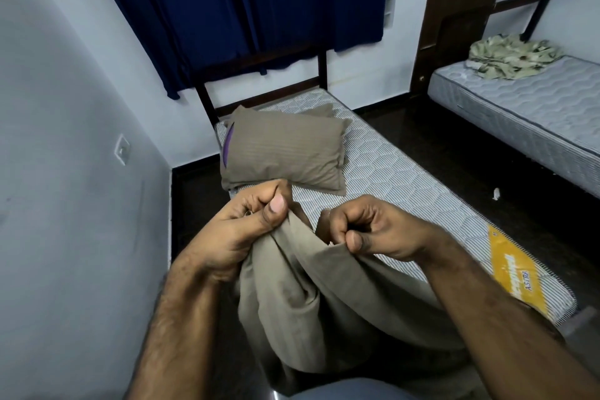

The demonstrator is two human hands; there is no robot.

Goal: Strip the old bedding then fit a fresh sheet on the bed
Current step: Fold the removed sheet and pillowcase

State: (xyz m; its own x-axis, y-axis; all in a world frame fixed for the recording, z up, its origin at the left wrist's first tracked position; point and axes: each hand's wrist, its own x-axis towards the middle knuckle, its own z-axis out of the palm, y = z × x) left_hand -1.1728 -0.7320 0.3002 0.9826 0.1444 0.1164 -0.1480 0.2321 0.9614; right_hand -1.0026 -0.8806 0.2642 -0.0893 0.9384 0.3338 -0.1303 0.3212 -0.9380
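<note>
Half done, by the look: mattress (pixel 406 178) bare at frame centre, pillow (pixel 282 153) lying on it. Both hands, left hand (pixel 250 221) and right hand (pixel 373 227), clenched around brown sheet (pixel 292 295) bunched at lower centre. Spreading and tucking remaining.

The left hand (pixel 250 224) and the right hand (pixel 367 230) are side by side in front, both gripping the top edge of a bedsheet (pixel 302 295) that hangs down between the arms. Behind them a pillow (pixel 285 149) lies on the bare mattress (pixel 399 185), near the headboard (pixel 259 75). A curtain (pixel 246 0) hangs behind the headboard. At the right, across the floor (pixel 454 156), a second mattress (pixel 532 107) carries a crumpled cloth (pixel 513 57).
</note>
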